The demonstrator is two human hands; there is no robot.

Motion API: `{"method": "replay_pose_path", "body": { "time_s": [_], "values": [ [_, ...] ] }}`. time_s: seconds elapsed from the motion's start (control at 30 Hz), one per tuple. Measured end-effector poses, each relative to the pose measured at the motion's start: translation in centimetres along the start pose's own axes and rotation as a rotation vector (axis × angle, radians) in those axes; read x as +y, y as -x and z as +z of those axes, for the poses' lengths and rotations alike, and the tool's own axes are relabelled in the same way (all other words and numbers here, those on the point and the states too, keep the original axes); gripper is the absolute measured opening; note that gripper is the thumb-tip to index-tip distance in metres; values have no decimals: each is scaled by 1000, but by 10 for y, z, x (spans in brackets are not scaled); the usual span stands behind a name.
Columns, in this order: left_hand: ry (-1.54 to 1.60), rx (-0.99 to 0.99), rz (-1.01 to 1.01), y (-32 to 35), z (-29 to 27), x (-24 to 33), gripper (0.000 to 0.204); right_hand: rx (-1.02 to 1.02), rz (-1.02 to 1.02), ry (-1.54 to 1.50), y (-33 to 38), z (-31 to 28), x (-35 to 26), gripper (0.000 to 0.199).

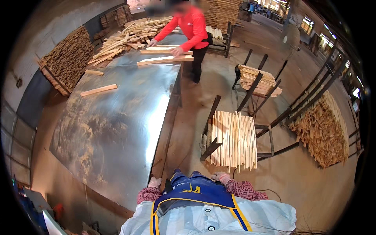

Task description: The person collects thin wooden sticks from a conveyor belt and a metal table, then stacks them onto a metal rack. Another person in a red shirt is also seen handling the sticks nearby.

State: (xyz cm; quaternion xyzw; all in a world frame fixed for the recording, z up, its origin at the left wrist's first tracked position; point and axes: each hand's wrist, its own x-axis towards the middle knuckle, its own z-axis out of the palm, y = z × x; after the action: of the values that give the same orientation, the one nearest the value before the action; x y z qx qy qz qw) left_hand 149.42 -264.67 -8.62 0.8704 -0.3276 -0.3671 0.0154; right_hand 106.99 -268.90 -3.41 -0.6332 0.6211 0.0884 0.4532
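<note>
My left hand (155, 182), in a pale glove, is low beside the near right corner of the metal-topped table (117, 137); its fingers do not show clearly. My right hand (222, 177), also gloved, hangs by my apron (192, 188), just short of the near ends of a stack of wood strips (233, 141). Its fingers look loosely stretched, and nothing shows in them. The strips lie side by side on a dark metal rack (211, 150). Both my forearms wear patterned pink sleeve covers.
Across the table, a person in red (192, 27) has gloved hands on wood strips (166, 59). A loose wood heap (129, 39) lies behind. Two short pieces, including a wood strip (99, 90), lie at left. Another rack of strips (258, 80) and a tall wood stack (323, 129) stand right.
</note>
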Motion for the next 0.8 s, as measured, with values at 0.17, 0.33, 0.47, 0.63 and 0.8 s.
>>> {"method": "replay_pose_path", "body": {
  "time_s": [0.17, 0.33, 0.47, 0.63, 0.8],
  "values": [
    [19, -34, 160, 20, -5, -3, 73, -33, -34, 40, 8, 18, 24, 58],
    [45, -72, 184, 45, 20, -31, 65, -161, 84, 64, 15, 31, 41, 55],
    [62, -42, 145, 82, 33, -70, 56, -172, -213, 373, 13, 25, 38, 49],
    [181, 73, -204, 136, 29, -92, 51, -223, 112, 141, -5, 15, 32, 34],
    [161, 116, -169, 149, 34, -99, 53, -2, -269, 429, -7, 25, 50, 38]
  ]
}}
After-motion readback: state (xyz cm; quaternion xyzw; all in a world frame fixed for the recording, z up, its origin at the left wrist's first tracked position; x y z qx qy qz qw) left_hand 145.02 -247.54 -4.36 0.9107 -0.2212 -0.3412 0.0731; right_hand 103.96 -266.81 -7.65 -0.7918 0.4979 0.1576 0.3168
